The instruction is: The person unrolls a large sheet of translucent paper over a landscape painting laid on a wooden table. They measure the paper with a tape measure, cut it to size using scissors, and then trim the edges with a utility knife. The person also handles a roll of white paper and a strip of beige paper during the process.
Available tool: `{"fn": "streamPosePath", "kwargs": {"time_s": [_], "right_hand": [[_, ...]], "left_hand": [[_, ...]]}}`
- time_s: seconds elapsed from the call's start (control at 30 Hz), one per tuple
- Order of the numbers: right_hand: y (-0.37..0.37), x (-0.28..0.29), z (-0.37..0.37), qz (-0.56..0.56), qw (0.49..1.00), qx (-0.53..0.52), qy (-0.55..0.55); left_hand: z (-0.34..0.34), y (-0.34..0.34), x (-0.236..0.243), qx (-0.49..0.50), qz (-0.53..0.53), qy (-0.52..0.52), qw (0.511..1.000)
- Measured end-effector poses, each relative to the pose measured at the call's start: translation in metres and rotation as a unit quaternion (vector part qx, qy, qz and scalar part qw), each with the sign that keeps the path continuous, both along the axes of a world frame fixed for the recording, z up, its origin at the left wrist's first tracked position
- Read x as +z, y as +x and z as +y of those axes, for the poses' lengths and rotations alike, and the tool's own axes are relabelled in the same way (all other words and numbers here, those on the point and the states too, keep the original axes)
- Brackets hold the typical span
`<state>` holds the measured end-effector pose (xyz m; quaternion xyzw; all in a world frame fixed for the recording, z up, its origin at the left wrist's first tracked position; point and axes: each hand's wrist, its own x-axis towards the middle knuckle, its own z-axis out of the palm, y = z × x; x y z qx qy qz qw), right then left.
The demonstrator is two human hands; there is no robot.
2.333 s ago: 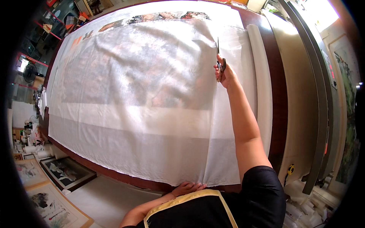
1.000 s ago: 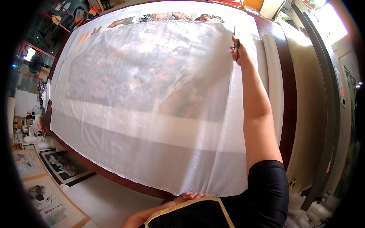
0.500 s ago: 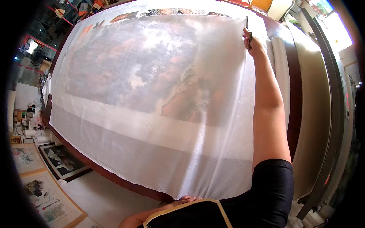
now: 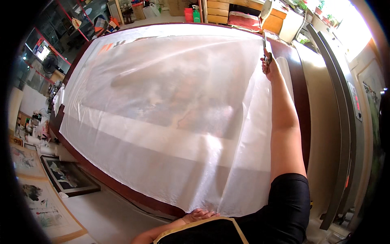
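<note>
My right hand [image 4: 267,65] is closed round dark scissors [image 4: 265,60], arm stretched along the right side of a thin translucent white sheet [image 4: 162,89], the blades at its far edge. My left hand [image 4: 200,214] grips the sheet's near edge at the bottom, fingers bent and close together, partly hidden by my apron [image 4: 195,227]. The creased sheet covers most of a large dark-red table [image 4: 298,110]; a blurred painting shows through it, and narrow painted strips [image 4: 130,41] show near the far edge.
A roll of white material [image 4: 286,73] lies at the sheet's right. Long metal bars [image 4: 341,122] stand beyond the table's right side. Framed artworks [image 4: 65,177] lie at lower left. A fan [image 4: 50,64], a red chair [image 4: 243,21] and wooden drawers [image 4: 217,12] are beyond the table.
My right hand has moved away from me and rightward with the scissors, to the sheet's far edge. The sheet's creases have shifted. My left hand stays at the near edge; the view has tilted up.
</note>
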<state>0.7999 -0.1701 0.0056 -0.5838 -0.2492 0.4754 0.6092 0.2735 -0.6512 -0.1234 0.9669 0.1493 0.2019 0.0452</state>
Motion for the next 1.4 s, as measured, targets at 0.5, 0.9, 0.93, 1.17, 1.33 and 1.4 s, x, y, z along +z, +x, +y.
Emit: {"fn": "streamPosePath", "kwargs": {"time_s": [0.5, 0.9, 0.93, 1.17, 1.33, 1.4], "right_hand": [[0.022, 0.018, 0.014, 0.084, 0.988, -0.044, 0.124], [-0.097, 0.042, -0.330, -0.141, 0.988, 0.055, 0.006], [-0.102, 0.039, -0.373, -0.164, 0.985, 0.053, 0.001], [-0.190, 0.041, -0.640, -0.363, 0.918, -0.156, -0.008], [-0.263, 0.001, -0.784, -0.337, 0.817, -0.466, -0.045], [-0.271, -0.045, -0.831, -0.297, 0.777, -0.541, -0.123]], "left_hand": [[-0.001, -0.005, -0.006, -0.003, -0.017, 0.067, 0.998], [-0.002, -0.008, -0.003, -0.047, 0.033, 0.008, 0.998], [-0.002, -0.007, -0.009, -0.051, 0.014, 0.008, 0.999], [0.001, 0.001, 0.014, -0.037, 0.009, -0.193, 0.981], [-0.002, 0.001, 0.021, -0.037, 0.014, -0.271, 0.962], [-0.004, 0.006, 0.029, -0.030, -0.006, -0.285, 0.958]]}}
